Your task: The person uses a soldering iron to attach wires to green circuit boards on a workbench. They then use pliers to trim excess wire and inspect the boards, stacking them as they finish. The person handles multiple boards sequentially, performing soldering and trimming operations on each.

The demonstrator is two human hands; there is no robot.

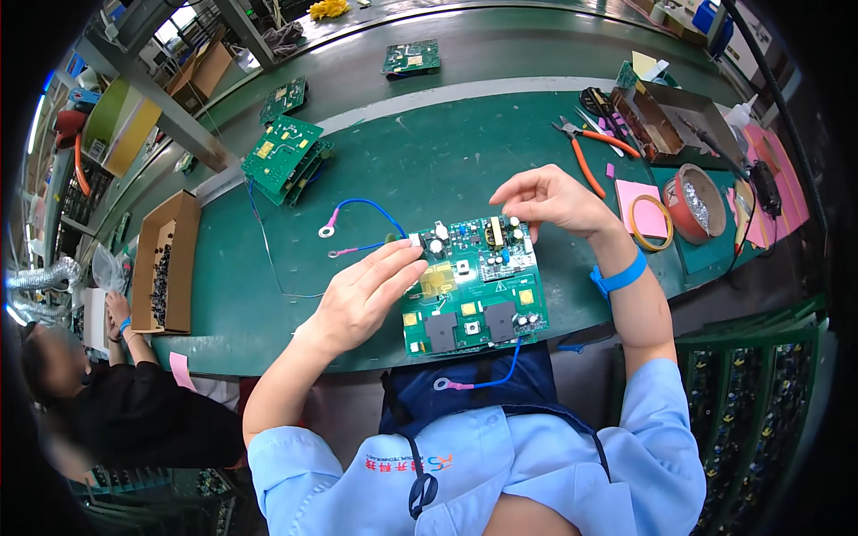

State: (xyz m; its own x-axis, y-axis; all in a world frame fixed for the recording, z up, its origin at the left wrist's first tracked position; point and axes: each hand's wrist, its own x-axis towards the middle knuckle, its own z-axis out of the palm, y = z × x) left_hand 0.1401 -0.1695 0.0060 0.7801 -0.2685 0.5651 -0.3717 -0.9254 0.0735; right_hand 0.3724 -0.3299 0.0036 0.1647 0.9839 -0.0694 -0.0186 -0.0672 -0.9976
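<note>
The largest thing is the long green tabletop (429, 143). At its left stands a long open box of brown cardboard (185, 268), with small black parts inside.

The green rectangular circuit board (474, 299), populated with black blocks, a yellow-taped patch and small silver cylinders, lies at the near edge of the tabletop, between the two hands and in front of the person's body. Toward the upper left sits a stack of green circuit boards (284, 152), well apart from it.

The left hand (357, 299) lays its nearly straight fingers over the board's upper left corner; its thumb and the underside are hidden, so I cannot tell how firm that grip is. The right hand (559, 201) is at the upper right corner, fingers loosely curled; whether its grip closes on anything is unclear.

The step in hand looks like steadying or positioning the board. The next move seems to call for support at both sides, with fingers clear of the components.

Smaller are the orange-handled pliers (585, 161) at the right, then the thin blue leads (380, 208), ending in pink-sleeved metal ring terminals (441, 384).
</note>
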